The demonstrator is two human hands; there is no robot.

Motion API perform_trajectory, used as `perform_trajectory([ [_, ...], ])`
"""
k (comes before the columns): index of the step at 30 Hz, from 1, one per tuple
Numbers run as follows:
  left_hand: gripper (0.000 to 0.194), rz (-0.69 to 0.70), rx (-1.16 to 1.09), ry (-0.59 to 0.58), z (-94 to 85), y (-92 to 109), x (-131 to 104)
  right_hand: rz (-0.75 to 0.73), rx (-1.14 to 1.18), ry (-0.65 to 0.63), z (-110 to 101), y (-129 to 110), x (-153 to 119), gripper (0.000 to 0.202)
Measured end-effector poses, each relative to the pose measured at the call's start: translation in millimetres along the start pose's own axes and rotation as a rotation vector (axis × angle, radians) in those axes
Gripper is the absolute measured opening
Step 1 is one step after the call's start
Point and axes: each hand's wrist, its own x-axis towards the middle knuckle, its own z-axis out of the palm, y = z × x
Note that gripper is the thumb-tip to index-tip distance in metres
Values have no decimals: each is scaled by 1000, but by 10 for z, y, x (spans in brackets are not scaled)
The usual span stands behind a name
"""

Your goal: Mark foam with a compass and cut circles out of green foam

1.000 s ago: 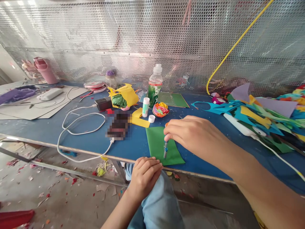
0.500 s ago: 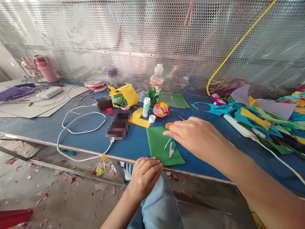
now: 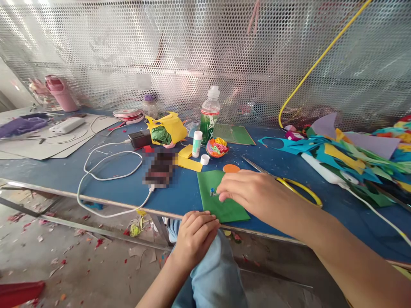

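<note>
A green paper sheet [image 3: 208, 182] lies at the table's front edge. Over it, my right hand [image 3: 247, 188] has its fingers closed on a small blue and silver compass [image 3: 212, 192], which is mostly hidden by the fingers. My left hand [image 3: 197, 231] rests at the table edge by the sheet's lower left corner, its fingers bent and close together, with nothing visible in them. Just behind the sheet lies an orange paper disc [image 3: 231, 168]. Yellow-handled scissors [image 3: 302, 190] lie to the right, partly behind my right hand.
Behind the sheet stand a glue stick [image 3: 197, 144], its white cap [image 3: 204, 160] and a green bottle [image 3: 210, 117]. A phone [image 3: 160, 169] with a white cable [image 3: 109, 214] is at the left. Paper scraps [image 3: 346, 158] and a white tool [image 3: 321, 170] are at the right.
My right hand has moved from the orange disc down toward the front and taken hold of the compass. The disc and the scissors now show. My left hand has not moved.
</note>
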Motion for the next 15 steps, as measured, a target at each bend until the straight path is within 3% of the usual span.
perform_trajectory([
  [6, 20, -11, -6, 3, -3, 8, 1, -82, -73, 92, -19, 39, -171, 33],
  [15, 18, -17, -2, -12, -8, 20, 7, -73, 20, 50, -70, 267, -367, 45],
])
